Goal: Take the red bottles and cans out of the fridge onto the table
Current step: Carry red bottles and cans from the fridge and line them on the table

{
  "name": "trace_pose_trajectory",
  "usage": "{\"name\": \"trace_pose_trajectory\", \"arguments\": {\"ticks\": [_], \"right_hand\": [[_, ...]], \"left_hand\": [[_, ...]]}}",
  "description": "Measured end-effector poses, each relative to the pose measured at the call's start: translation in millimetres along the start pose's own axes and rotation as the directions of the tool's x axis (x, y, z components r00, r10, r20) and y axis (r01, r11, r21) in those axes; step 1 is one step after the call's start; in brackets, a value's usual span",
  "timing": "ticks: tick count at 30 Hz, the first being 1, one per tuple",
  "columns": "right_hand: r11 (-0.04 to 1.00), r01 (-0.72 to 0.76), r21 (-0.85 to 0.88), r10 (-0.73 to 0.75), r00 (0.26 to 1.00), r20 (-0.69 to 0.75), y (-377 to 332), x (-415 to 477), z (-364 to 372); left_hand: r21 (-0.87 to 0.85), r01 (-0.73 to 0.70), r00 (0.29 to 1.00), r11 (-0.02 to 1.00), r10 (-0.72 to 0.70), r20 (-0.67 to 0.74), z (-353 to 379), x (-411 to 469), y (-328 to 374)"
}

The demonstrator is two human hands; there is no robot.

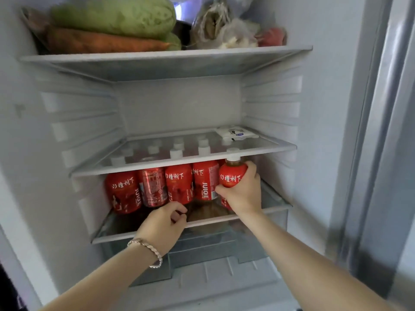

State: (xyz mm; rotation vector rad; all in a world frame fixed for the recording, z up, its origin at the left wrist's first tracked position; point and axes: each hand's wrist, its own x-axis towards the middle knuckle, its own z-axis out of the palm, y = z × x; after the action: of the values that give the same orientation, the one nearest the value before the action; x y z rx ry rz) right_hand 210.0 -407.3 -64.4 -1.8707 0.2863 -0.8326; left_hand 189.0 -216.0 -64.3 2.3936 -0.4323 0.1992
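Red juice bottles with white caps and a red can [153, 187] stand in a row on the lower fridge shelf [139, 234], with more bottles behind them. My right hand [243, 194] grips the rightmost red bottle [231, 175] at the shelf's front, tilted slightly. My left hand [167, 221] hovers at the shelf's front edge below the row, fingers curled and holding nothing. Another red bottle [179, 185] stands just above it.
A glass shelf [179, 167] sits low over the bottle caps, with a white packet [237, 133] at its back right. The top shelf holds a cabbage [116, 15], a carrot [105, 42] and bagged food [224, 30]. A clear drawer [202, 250] lies below. The fridge's door frame [368, 131] is on the right.
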Motion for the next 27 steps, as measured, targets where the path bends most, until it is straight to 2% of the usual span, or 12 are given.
{"name": "trace_pose_trajectory", "arguments": {"ticks": [2, 6, 9, 10, 12, 14, 17, 19, 21, 24, 27], "right_hand": [[1.000, 0.008, -0.010, -0.008, 0.999, -0.042, -2, -12, -3], [0.998, 0.057, 0.004, -0.057, 0.996, -0.074, -7, -38, -7], [0.994, 0.109, 0.011, -0.109, 0.993, -0.037, -11, -59, -7], [0.989, 0.147, -0.010, -0.147, 0.989, -0.005, -13, -65, -5], [0.961, 0.263, -0.085, -0.256, 0.963, 0.081, -19, -74, 1], [0.939, 0.320, -0.129, -0.292, 0.936, 0.197, -29, -81, 5], [0.963, 0.269, -0.002, -0.237, 0.852, 0.467, -38, -77, 0], [0.988, 0.128, 0.090, -0.157, 0.786, 0.599, -37, -64, -7], [0.993, 0.019, 0.114, -0.079, 0.827, 0.557, -30, -45, -3], [0.993, -0.050, 0.107, 0.013, 0.946, 0.323, -15, -18, 18], [0.968, -0.133, 0.211, 0.065, 0.951, 0.301, -11, 2, 39]], "left_hand": [[0.023, -0.110, 0.994, 0.994, 0.110, -0.001, 6, 0, 11], [-0.004, -0.323, 0.938, 0.947, 0.319, -0.133, 3, -1, 41], [-0.046, -0.361, 0.923, 0.932, 0.349, -0.164, -12, 3, 61], [-0.014, -0.353, 0.926, 0.936, 0.347, -0.146, -16, 4, 65], [0.167, -0.342, 0.924, 0.925, 0.363, -0.119, -21, 4, 69], [0.340, -0.349, 0.888, 0.873, 0.425, -0.179, -25, 6, 67], [0.404, -0.338, 0.867, 0.850, 0.448, -0.217, -33, 10, 54], [0.382, -0.321, 0.874, 0.867, 0.426, -0.232, -41, 11, 46], [0.377, -0.292, 0.881, 0.879, 0.400, -0.251, -47, 10, 41], [0.374, -0.282, 0.888, 0.883, 0.388, -0.248, -51, 7, 38], [0.394, -0.296, 0.894, 0.870, 0.398, -0.206, -50, 3, 39]]}}
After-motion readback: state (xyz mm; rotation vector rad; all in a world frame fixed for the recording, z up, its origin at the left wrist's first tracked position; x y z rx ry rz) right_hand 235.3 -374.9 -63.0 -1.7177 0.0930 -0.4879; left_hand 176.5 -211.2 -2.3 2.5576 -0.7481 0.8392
